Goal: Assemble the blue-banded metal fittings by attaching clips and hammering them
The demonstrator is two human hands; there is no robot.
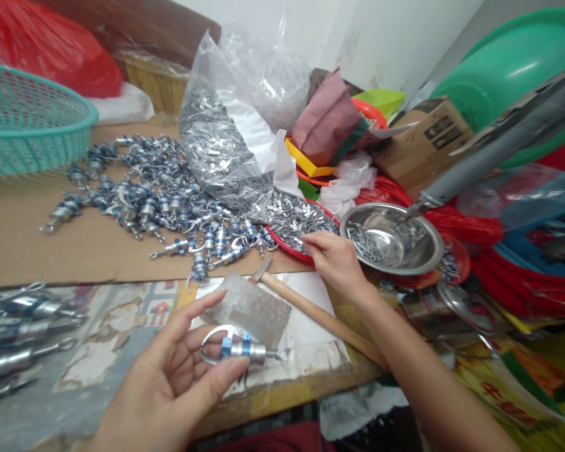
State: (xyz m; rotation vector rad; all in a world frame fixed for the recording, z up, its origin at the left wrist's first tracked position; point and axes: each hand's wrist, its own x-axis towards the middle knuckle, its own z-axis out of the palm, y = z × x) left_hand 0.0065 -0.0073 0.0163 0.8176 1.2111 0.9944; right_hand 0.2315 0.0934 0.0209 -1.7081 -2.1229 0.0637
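Between thumb and fingers, my left hand holds a silver-and-blue metal fitting with a curved hook at one end and a small ring eye at the other. My right hand is over the near edge of a red tray heaped with small flat metal clips. Its thumb and index finger are pinched together, and whatever they grip is too small to make out. Under the left hand's fitting lies a flat metal plate on white paper. A hammer with a wooden handle rests beside the plate.
Many similar fittings are piled on cardboard, with more at the left edge. Behind stand a turquoise basket and a clear bag of clips. A steel bowl holds small metal parts, below a slanting grey bar.
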